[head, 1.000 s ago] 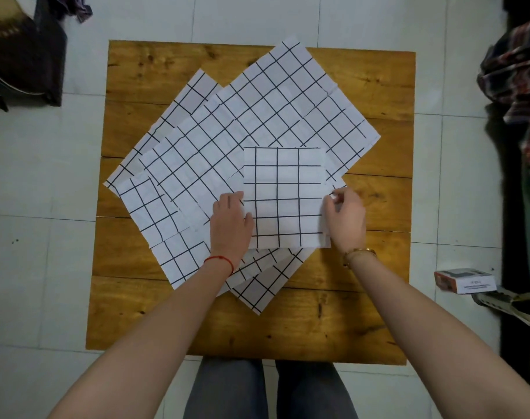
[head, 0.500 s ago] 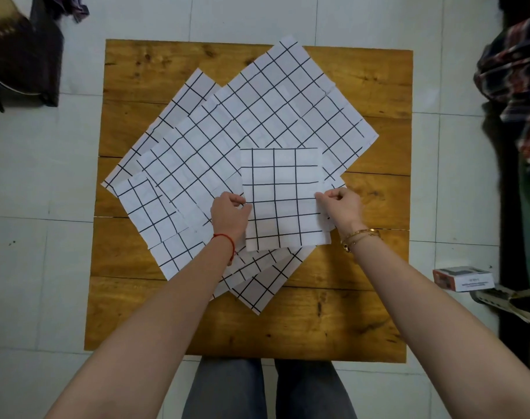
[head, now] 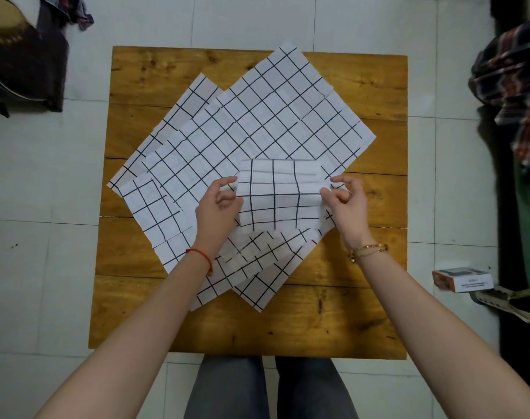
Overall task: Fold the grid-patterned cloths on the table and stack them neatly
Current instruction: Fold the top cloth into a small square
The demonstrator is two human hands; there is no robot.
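Overhead, a square wooden table [head: 333, 325] sits on pale floor tiles [head: 40, 252], filling most of the view. Spread grid-patterned cloths [head: 257, 122] lie overlapped across it, turned diamond-wise, running from about 12 o'clock down to 6 o'clock of the tabletop; one corner pokes over the far table edge. Smaller spread cloth [head: 155, 210] sits at 9 o'clock, partly under the others. Folded cloth [head: 280, 195] rests on top of the spread ones, just past centre toward 3 o'clock, grid lines square to the table; its far half is lifted and bowing, near half looks down on the pile.

Left hand [head: 218, 207] is at the folded cloth's 9 o'clock edge, thumb and forefinger pinching that edge, other fingers curled. Right hand [head: 345, 198] is at the 3 o'clock edge, thumb and forefinger pinching the edge, remaining fingers loosely bent. Red string [head: 200, 255] on the left wrist, gold bracelets [head: 368, 251] on the right.

Off the table: dark bag [head: 24, 65] at 10 o'clock, plaid garment [head: 515, 86] at 2 o'clock, small white-and-orange box [head: 462, 279] on the floor at 4 o'clock. Grey trouser legs [head: 269, 388] at 6 o'clock.
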